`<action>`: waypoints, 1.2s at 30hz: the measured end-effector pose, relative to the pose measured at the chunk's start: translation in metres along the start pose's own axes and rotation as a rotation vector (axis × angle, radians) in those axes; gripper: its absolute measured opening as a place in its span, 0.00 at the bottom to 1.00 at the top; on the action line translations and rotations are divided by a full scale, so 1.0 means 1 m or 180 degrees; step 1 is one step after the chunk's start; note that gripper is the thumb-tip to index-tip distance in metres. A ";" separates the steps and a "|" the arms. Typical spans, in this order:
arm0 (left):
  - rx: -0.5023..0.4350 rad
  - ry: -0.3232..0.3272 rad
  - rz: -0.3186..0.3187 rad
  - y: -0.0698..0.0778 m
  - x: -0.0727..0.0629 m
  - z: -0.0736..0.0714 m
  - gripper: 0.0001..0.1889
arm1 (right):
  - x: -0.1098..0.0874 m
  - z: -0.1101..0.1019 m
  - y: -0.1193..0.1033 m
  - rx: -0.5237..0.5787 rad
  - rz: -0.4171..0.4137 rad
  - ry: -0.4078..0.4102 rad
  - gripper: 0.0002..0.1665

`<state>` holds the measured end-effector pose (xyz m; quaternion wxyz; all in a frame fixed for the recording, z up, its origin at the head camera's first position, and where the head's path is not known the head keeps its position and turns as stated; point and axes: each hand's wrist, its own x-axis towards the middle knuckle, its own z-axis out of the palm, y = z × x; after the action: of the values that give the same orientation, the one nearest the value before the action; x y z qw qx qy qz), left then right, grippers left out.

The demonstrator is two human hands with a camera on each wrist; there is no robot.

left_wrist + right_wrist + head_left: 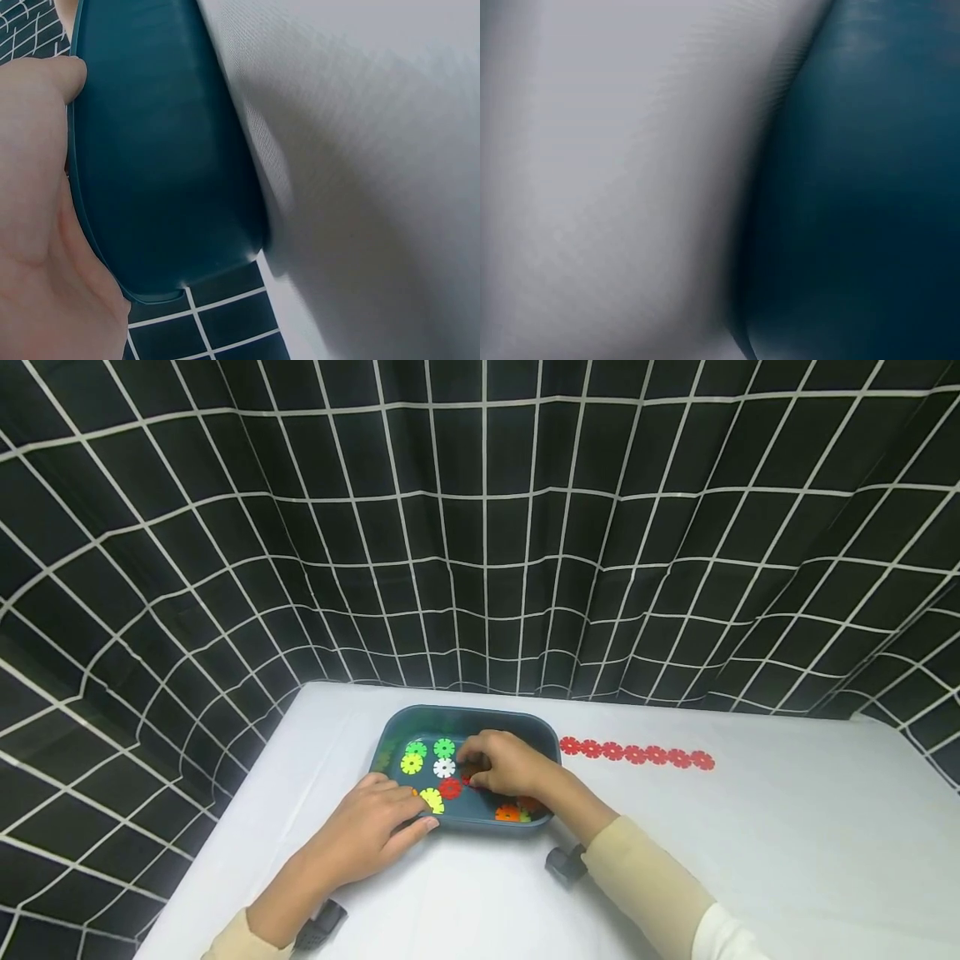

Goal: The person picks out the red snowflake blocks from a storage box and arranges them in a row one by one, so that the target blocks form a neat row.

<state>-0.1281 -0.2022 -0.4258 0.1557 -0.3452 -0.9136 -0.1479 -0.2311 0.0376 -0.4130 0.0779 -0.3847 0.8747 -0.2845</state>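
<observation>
A dark teal plastic tray on the white table holds notched plastic snowflake discs. My left hand grips its front left corner, fingers over the rim and thumb along the outside, as the left wrist view also shows; a yellow disc lies by those fingertips. Inside the tray, my right hand has its fingers bent, with thumb and fingertips at a red disc, mostly hidden by the hand. Beside it lie another red disc and a white disc. The right wrist view, blurred, has only the tray wall and cloth.
Several red discs stand in a joined-looking row right of the tray. Green discs lie toward the tray's back left, and an orange disc at its front right. A dark grid-patterned curtain hangs behind the white-covered table.
</observation>
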 end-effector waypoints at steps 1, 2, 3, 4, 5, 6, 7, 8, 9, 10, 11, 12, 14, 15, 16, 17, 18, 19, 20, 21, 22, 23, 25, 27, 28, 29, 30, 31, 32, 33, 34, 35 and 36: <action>0.0001 -0.0013 -0.0004 0.000 0.000 0.000 0.13 | -0.001 0.000 0.000 -0.0033 0.0039 0.0089 0.21; 0.0004 -0.0025 -0.0009 0.000 0.001 0.001 0.13 | -0.001 0.000 0.000 -0.0075 0.0073 0.0196 0.21; 0.0004 -0.0038 -0.0019 0.000 0.001 0.001 0.13 | -0.001 0.000 0.000 -0.0136 0.0097 0.0300 0.21; 0.0010 -0.0046 -0.0026 0.000 0.001 0.001 0.14 | -0.002 0.000 0.000 -0.0194 0.0121 0.0381 0.21; 0.0012 -0.0049 -0.0034 0.000 0.001 0.001 0.13 | -0.002 0.000 -0.001 -0.0237 0.0115 0.0449 0.19; 0.0013 -0.0057 -0.0047 0.001 0.001 0.001 0.14 | -0.002 0.001 -0.001 -0.0293 0.0100 0.0484 0.18; 0.0016 -0.0055 -0.0052 0.001 0.001 0.000 0.13 | -0.002 0.001 -0.001 -0.0346 0.0071 0.0487 0.15; 0.0017 -0.0057 -0.0051 0.001 0.001 0.000 0.13 | -0.001 0.001 -0.002 -0.0397 0.0041 0.0454 0.13; 0.0017 -0.0060 -0.0049 0.001 0.001 0.000 0.13 | -0.002 0.001 -0.002 -0.0440 0.0015 0.0408 0.12; 0.0018 -0.0061 -0.0045 0.001 0.001 0.000 0.13 | -0.002 0.001 -0.002 -0.0464 -0.0007 0.0362 0.10; 0.0016 -0.0064 -0.0044 0.000 0.001 0.000 0.13 | -0.002 0.001 -0.002 -0.0488 0.0001 0.0319 0.08; 0.0014 -0.0068 -0.0044 0.001 0.002 0.000 0.13 | -0.001 0.001 -0.002 -0.0521 0.0034 0.0285 0.07; 0.0015 -0.0074 -0.0045 0.001 0.002 0.000 0.13 | -0.001 0.001 -0.002 -0.0534 0.0166 0.0259 0.08; 0.0017 -0.0077 -0.0046 0.001 0.002 0.000 0.13 | -0.001 0.001 -0.001 -0.0520 0.0235 0.0259 0.09; 0.0018 -0.0084 -0.0050 0.001 0.001 -0.001 0.14 | -0.001 0.001 -0.001 -0.0504 0.0300 0.0256 0.11; 0.0020 -0.0091 -0.0052 0.001 0.002 0.000 0.14 | -0.001 0.002 -0.001 -0.0497 0.0361 0.0256 0.13; 0.0022 -0.0095 -0.0053 0.001 0.001 0.000 0.14 | -0.001 0.002 -0.001 -0.0484 0.0405 0.0252 0.15; 0.0024 -0.0099 -0.0053 0.001 0.001 0.000 0.14 | -0.001 0.002 -0.001 -0.0466 0.0439 0.0245 0.17; 0.0028 -0.0102 -0.0052 0.001 0.001 0.000 0.14 | -0.001 0.002 -0.002 -0.0450 0.0450 0.0242 0.18; 0.0028 -0.0105 -0.0053 0.001 0.001 0.000 0.14 | -0.001 0.002 -0.002 -0.0440 0.0463 0.0235 0.18; 0.0028 -0.0106 -0.0053 0.001 0.001 0.000 0.14 | -0.001 0.002 -0.002 -0.0434 0.0483 0.0231 0.19; 0.0029 -0.0103 -0.0050 0.001 0.001 0.000 0.13 | -0.001 0.002 -0.003 -0.0426 0.0506 0.0230 0.19; 0.0028 -0.0097 -0.0047 0.001 0.001 0.000 0.13 | -0.001 0.002 -0.002 -0.0416 0.0507 0.0227 0.18; 0.0029 -0.0092 -0.0043 0.000 0.001 0.000 0.13 | -0.001 0.002 -0.002 -0.0421 0.0442 0.0204 0.17; 0.0029 -0.0090 -0.0042 0.000 0.001 0.000 0.13 | -0.001 0.003 -0.001 -0.0427 0.0391 0.0188 0.16; 0.0028 -0.0089 -0.0043 0.000 0.001 0.000 0.13 | -0.001 0.003 -0.001 -0.0432 0.0338 0.0170 0.14; 0.0027 -0.0088 -0.0044 0.000 0.001 0.000 0.13 | -0.001 0.003 -0.001 -0.0438 0.0286 0.0149 0.14; 0.0029 -0.0089 -0.0044 0.000 0.001 0.000 0.13 | -0.001 0.003 -0.001 -0.0447 0.0242 0.0127 0.14; 0.0030 -0.0091 -0.0044 0.000 0.001 0.000 0.13 | -0.001 0.003 -0.001 -0.0452 0.0225 0.0105 0.15; 0.0029 -0.0093 -0.0048 0.000 0.001 0.000 0.13 | -0.001 0.003 -0.001 -0.0462 0.0217 0.0087 0.16; 0.0028 -0.0096 -0.0049 0.000 0.001 0.000 0.14 | -0.001 0.003 -0.001 -0.0474 0.0219 0.0070 0.17; 0.0027 -0.0098 -0.0051 0.000 0.001 0.000 0.14 | -0.001 0.003 -0.001 -0.0478 0.0234 0.0054 0.17; 0.0025 -0.0098 -0.0052 0.000 0.001 0.000 0.14 | 0.000 0.003 -0.001 -0.0474 0.0240 0.0046 0.17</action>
<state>-0.1288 -0.2012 -0.4249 0.1417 -0.3393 -0.9193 -0.1402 -0.2291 0.0361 -0.4149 0.0534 -0.3541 0.9078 -0.2183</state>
